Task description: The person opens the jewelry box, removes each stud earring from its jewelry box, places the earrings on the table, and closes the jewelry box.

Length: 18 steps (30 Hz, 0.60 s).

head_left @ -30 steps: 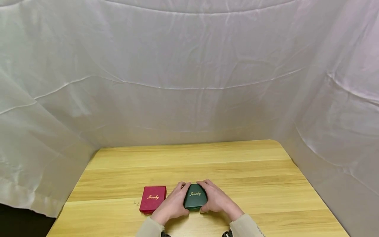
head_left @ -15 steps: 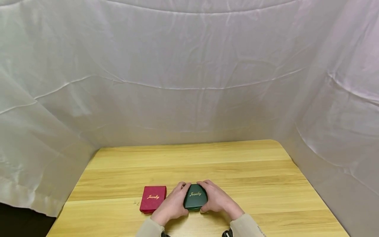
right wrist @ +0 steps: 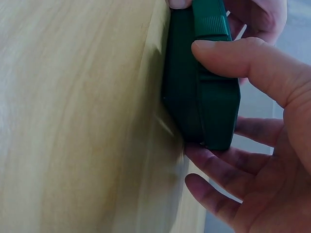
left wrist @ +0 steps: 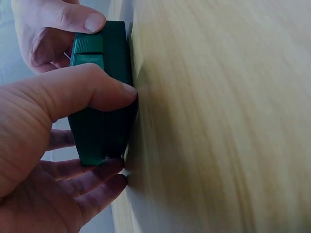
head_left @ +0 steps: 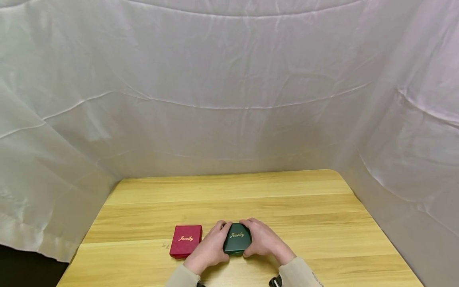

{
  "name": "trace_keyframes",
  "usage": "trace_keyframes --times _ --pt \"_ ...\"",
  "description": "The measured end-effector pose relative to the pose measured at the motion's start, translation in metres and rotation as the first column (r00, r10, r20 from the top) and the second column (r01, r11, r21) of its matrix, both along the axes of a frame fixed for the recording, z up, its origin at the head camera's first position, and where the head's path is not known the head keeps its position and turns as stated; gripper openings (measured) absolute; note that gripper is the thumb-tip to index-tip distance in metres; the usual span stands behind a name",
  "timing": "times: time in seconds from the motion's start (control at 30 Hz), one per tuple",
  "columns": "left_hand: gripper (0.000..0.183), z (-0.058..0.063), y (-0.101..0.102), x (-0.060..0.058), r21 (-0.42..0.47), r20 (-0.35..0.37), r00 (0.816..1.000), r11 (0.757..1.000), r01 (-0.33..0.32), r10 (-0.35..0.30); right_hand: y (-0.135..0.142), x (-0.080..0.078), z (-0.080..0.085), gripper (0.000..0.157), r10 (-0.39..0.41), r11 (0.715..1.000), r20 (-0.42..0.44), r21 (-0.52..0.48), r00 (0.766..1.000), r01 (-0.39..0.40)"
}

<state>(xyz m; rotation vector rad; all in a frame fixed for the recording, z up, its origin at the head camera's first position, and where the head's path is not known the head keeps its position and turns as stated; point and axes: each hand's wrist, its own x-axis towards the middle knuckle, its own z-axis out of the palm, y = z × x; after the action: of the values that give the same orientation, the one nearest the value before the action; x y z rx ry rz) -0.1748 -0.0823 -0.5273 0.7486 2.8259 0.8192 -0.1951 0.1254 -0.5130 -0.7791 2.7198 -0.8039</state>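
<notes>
A dark green jewelry box (head_left: 237, 239) with gold "Jewelry" lettering sits on the wooden table, its lid down. My left hand (head_left: 214, 246) grips its left side, thumb at the near face and fingers round the far side. From the right, my right hand (head_left: 264, 242) holds the same box in a mirrored way. In the left wrist view the green box (left wrist: 112, 131) shows a ribbed strip on its near face beside the thumbs. The right wrist view shows the right thumb lying across the seam of the box (right wrist: 182, 73).
A red jewelry box (head_left: 185, 240), also lettered in gold, lies left of my left hand, close to the wrist. The wooden table (head_left: 305, 207) reaches back to a pale grey cloth (head_left: 229, 131) hung behind and at both sides.
</notes>
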Motion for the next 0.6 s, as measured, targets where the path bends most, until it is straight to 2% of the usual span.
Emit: trace_keyframes --times 0.6 --pt "0.094 0.0014 0.0007 0.0002 -0.024 0.001 1.0 1.0 0.012 -0.012 0.0007 -0.005 0.0052 0.087 0.008 1.0 0.031 0.02 0.999 -0.009"
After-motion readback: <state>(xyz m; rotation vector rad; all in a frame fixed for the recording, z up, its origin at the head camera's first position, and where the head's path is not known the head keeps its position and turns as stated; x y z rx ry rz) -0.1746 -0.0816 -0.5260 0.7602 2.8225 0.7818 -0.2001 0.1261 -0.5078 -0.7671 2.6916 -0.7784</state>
